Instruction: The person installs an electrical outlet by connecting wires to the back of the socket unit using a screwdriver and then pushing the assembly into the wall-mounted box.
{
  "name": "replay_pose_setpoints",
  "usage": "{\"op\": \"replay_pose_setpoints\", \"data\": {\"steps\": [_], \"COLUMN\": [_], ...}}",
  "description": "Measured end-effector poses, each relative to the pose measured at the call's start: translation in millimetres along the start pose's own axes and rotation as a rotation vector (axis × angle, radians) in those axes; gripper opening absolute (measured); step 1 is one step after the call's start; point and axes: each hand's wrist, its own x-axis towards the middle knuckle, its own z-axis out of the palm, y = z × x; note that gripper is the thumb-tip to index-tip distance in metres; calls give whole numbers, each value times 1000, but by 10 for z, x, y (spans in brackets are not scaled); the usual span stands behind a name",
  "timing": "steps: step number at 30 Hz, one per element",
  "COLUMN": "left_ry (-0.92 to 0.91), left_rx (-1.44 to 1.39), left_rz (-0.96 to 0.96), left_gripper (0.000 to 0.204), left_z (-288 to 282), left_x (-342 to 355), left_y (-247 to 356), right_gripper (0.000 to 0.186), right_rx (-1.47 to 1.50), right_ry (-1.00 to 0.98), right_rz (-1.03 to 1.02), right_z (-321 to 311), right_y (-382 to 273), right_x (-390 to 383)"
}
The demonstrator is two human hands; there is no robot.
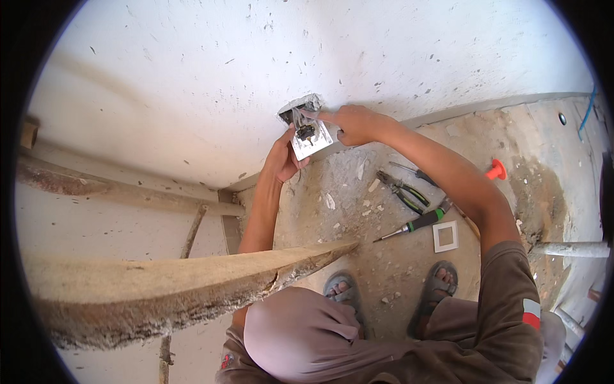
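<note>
My left hand [284,160] grips a white square electrical faceplate [311,148] by its left and lower edges. The plate's back faces up, with a black switch or socket module [306,132] in its middle. Greyish wires [297,117] run from the module into a rough recess [309,101] cut in the white wall. At the right side of this recess is my right hand [358,125]. Its index finger stretches out to the wires, while the other fingers curl below with nothing visible in them. The fingertip's exact contact is too small to tell.
On the dusty floor lie green-and-black pliers [404,192], a green-and-black screwdriver [420,221], a second screwdriver [416,171] partly under my right arm, a white square frame [446,236] and an orange-red flanged piece [497,170]. A thick wooden beam [179,281] crosses the lower left, near poles [109,189].
</note>
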Motion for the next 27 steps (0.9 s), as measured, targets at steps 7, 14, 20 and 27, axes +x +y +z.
{"op": "replay_pose_setpoints", "data": {"steps": [7, 14, 20, 27], "left_ry": [46, 117, 370, 282], "left_rx": [43, -87, 728, 1160], "left_rz": [-83, 45, 1068, 1257], "left_gripper": [36, 37, 36, 41], "left_z": [-53, -54, -471, -327], "left_x": [109, 96, -206, -123], "left_y": [82, -118, -426, -364], "right_gripper": [98, 95, 92, 97], "right_rx": [-75, -131, -292, -417], "right_ry": [-87, 291, 241, 100], "right_rz": [5, -115, -158, -59], "right_z": [-89, 258, 63, 58], "right_y": [-8, 5, -158, -116], "right_x": [137, 37, 244, 184]}}
